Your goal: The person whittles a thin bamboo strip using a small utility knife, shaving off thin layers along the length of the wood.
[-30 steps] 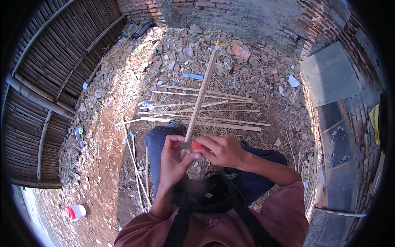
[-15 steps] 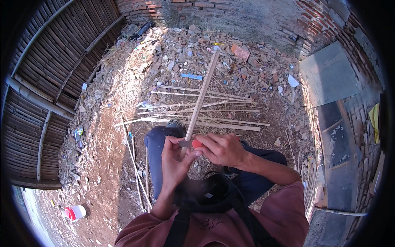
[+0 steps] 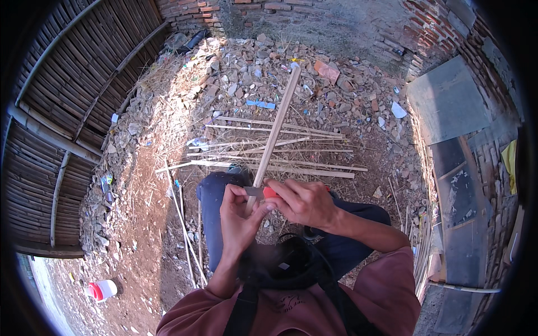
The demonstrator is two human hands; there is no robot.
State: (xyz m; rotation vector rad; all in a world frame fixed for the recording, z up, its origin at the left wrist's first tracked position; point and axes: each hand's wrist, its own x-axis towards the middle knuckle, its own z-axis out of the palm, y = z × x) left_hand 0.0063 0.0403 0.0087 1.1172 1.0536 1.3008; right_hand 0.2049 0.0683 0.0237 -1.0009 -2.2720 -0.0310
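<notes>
A long, flat, pale strip that looks like split bamboo (image 3: pixel 276 130) slants up and away from between my hands. My left hand (image 3: pixel 238 215) grips its near end, thumb on one side and fingers on the other. My right hand (image 3: pixel 305 200) is closed around the red handle of a knife (image 3: pixel 272 193). The short grey blade lies across the strip, its tip close to my left fingers. Past my knees, several thinner pale strips (image 3: pixel 314 166) rest on the ground, roughly crosswise.
Rubble and broken brick (image 3: pixel 246 73) cover the far ground up to a brick wall (image 3: pixel 314 22). A bamboo-slat panel (image 3: pixel 73 84) stands at left. Dark sheets (image 3: pixel 462 207) lean at right. A white tub with red (image 3: pixel 102 289) sits at lower left, and loose sticks (image 3: pixel 186 235) lie beside my left leg.
The knife blade has turned slightly and sits flatter across the strip. Both hands stay in nearly the same place.
</notes>
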